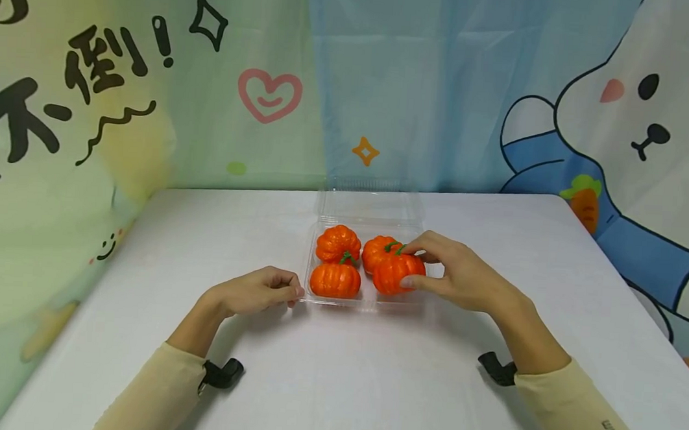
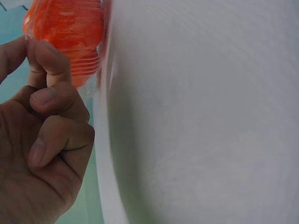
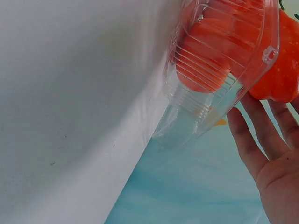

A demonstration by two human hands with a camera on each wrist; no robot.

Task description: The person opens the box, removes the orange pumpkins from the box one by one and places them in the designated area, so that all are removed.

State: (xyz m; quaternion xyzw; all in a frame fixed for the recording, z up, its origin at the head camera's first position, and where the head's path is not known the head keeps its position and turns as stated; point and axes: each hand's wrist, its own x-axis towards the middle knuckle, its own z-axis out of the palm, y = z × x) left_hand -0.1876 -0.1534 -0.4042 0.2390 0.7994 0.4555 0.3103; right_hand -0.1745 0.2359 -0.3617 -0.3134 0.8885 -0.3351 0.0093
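Note:
A clear plastic clamshell box (image 1: 369, 299) stands on the table with its lid (image 1: 371, 206) folded back. Inside it on the left lie a rear pumpkin (image 1: 336, 242) and a front pumpkin (image 1: 335, 282), small, orange and green-stemmed. Another pumpkin (image 1: 373, 254) sits at the rear right. My right hand (image 1: 464, 276) grips the front-right pumpkin (image 1: 392, 276) from its right side, thumb in front and fingers near the stem. In the right wrist view this pumpkin (image 3: 280, 70) shows above the box rim. My left hand (image 1: 264, 292) pinches the box's front left corner.
The box rests on a white-covered table (image 1: 370, 385). Behind the table hangs a printed cloth backdrop (image 1: 386, 81) with a cartoon bear and lettering. Both wrists carry a black camera mount, the left mount (image 1: 223, 373) and the right mount (image 1: 497, 369).

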